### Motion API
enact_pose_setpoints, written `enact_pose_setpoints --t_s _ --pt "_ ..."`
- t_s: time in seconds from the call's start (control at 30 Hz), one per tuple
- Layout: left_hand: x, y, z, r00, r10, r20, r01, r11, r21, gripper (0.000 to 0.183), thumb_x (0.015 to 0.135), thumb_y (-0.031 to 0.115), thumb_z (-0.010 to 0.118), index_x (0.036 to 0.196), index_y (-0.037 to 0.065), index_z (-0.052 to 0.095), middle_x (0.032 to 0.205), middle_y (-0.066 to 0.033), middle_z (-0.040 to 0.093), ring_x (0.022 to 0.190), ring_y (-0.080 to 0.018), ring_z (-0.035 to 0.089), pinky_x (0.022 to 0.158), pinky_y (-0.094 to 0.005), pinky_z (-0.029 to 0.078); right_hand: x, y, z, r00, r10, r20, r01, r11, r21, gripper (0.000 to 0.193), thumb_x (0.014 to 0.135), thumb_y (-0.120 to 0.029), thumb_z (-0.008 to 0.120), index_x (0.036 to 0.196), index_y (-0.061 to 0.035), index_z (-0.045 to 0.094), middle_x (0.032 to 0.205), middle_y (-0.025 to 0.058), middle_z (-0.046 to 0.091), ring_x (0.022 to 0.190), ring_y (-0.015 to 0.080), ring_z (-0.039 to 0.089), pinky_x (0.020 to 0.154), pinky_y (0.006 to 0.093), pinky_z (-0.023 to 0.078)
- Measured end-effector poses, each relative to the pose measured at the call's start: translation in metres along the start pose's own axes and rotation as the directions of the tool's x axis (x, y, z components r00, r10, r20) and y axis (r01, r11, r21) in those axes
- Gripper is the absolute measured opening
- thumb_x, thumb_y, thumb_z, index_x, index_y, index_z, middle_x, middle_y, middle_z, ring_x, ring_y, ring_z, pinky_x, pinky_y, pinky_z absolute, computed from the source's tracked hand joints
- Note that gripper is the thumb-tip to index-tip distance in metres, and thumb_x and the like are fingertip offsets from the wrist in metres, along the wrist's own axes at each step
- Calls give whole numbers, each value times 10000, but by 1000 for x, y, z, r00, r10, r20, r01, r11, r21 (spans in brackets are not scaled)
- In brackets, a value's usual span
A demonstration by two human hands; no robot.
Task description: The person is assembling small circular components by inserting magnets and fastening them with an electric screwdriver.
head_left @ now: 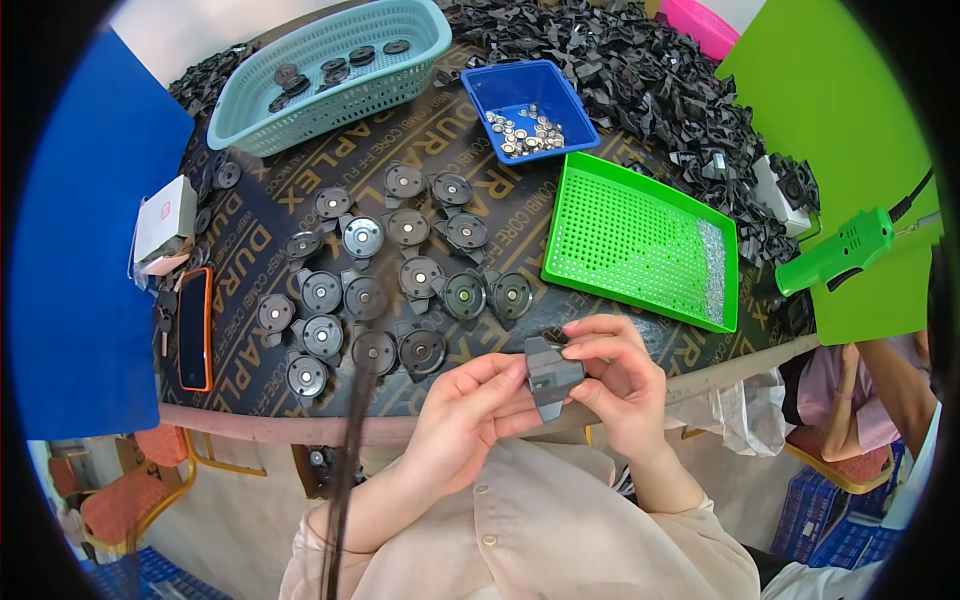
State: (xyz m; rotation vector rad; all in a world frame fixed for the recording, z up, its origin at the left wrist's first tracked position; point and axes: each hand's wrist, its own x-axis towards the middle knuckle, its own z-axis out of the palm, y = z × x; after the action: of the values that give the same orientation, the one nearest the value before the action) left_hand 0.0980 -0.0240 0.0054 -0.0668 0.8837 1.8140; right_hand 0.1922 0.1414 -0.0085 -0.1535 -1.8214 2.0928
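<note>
In front of my chest, over the table's near edge, I hold a dark grey plastic part (553,376) with angular tabs. The fingers and thumb of my left hand (462,408) grip its left side. My right hand (624,388) pinches it from the right, with thumb and fingertips on its edge. What lies on its underside is hidden. Beyond my left hand, several round grey discs with metal centres (422,350) sit on dark tabbed parts on the table.
A green perforated tray (620,245) holds small silvery pieces at its right end. Behind it are a blue bin (548,75) of metal pieces, a teal basket (300,130) and heaped black parts (640,70). A green electric screwdriver (840,250) hangs right; an orange-cased phone (195,330) lies left.
</note>
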Motion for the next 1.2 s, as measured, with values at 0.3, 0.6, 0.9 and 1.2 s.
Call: enact_pose_setpoints --t_s 0.3,0.6,0.9,1.2 --pt "-6 -1 -9 999 37 25 -37 999 15 226 979 195 565 1124 22 581 1096 -96 668 1006 -196 664 909 -375 540 -5 -14 8 993 -116 27 115 864 -491 243 792 23 696 1029 19 645 1120 152 558 992 239 602 759 298 544" --pt "-15 3 -5 1000 -3 -28 1 997 -75 280 1009 234 486 1119 -14 555 1141 -153 650 1020 -248 673 855 -352 575 -10 -21 19 990 -139 -8 113 842 -527 293 729 92 664 1007 1 661 1015 153 629 947 274 629 820 338 502" --pt "-28 -12 -7 999 25 -38 -21 995 93 322 1016 237 469 1193 -22 542 1158 -174 649 1055 -289 660 916 -389 549 -24 -20 14 999 29 17 -19 910 -414 250 797 102 631 1041 45 636 1070 136 574 955 228 619 715 311 615" --pt "-39 -28 -18 1000 4 -18 -1 988 154 221 924 136 646 1101 17 588 1066 -89 658 942 -161 671 835 -265 539 -44 -29 10 982 133 134 -92 957 -274 287 786 139 647 1057 43 633 1063 127 590 981 208 612 773 300 589"
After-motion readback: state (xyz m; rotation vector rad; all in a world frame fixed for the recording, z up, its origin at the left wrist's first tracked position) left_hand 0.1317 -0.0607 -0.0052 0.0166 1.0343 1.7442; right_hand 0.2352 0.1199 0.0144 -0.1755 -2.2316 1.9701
